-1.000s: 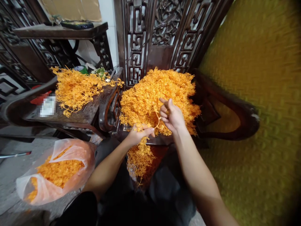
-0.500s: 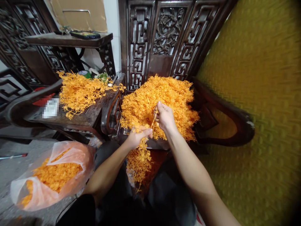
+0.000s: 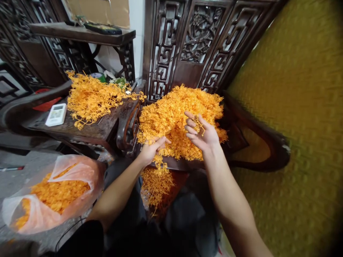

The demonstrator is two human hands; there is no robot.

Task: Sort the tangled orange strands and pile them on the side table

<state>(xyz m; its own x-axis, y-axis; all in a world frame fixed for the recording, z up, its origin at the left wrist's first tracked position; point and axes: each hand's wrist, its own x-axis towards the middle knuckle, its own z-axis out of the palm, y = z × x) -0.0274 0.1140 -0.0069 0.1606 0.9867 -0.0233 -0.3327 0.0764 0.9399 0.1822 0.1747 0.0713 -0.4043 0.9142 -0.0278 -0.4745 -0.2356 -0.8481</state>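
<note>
A big heap of orange plastic flower sprigs (image 3: 182, 103) lies on the dark wooden chair in front of me. My left hand (image 3: 150, 150) is closed on an orange sprig strand (image 3: 160, 165) at the heap's near left edge, with thumb and forefinger pointing right. To the right, my right hand (image 3: 200, 134) is turned palm up over the heap, its fingers loosely spread. A small orange sprig (image 3: 198, 125) lies across those fingers by the thumb. More orange sprigs (image 3: 157, 185) hang or lie below the seat edge between my legs.
On the left seat (image 3: 103, 130) are another sprig pile (image 3: 92, 98) and a white remote control (image 3: 56, 114). A plastic bag (image 3: 89, 178) of orange pieces stands on the floor. A phone (image 3: 103, 28) lies on the small shelf. The chair's curved armrest (image 3: 281, 150) bounds the right.
My right hand has moved right, away from my left hand, and its pinch has loosened into spread fingers with a small sprig on them. The view has shifted slightly.
</note>
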